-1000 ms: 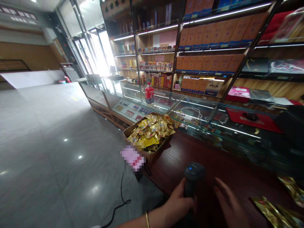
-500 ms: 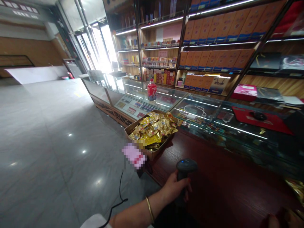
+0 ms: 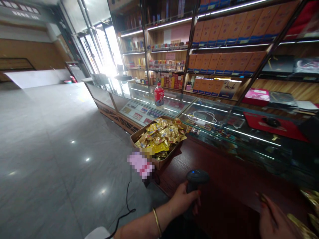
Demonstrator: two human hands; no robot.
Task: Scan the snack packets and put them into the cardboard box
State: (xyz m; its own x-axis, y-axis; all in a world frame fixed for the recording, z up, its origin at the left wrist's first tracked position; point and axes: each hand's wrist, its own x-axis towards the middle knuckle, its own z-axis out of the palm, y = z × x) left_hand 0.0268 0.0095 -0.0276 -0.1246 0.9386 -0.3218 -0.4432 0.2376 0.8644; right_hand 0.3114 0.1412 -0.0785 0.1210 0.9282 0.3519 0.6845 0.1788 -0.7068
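My left hand (image 3: 183,200) is closed around the handle of a dark barcode scanner (image 3: 198,176), held upright over the dark red-brown tabletop (image 3: 224,166). A blue light glows on top of the scanner. At the lower right, my right hand (image 3: 276,212) has its fingers pinched together. A small gold-brown thing shows at its fingertips, too dark and blurred to name. Gold foil packets (image 3: 310,197) lie beside this hand, partly cut off by the frame. Farther off, a cardboard box (image 3: 164,162) is heaped with similar gold and yellow packets (image 3: 159,137).
Beyond the table runs a glass display counter (image 3: 139,103) bearing a red bottle (image 3: 159,94), a white cable (image 3: 201,116) and a black mouse (image 3: 272,121) on a red mat. Shelves hold orange boxes (image 3: 224,61). A black cord (image 3: 127,199) hangs at the left.
My right hand has risen from the packets at the bottom right corner and moved up and left into view. The scanner in my left hand has shifted very slightly down and right.
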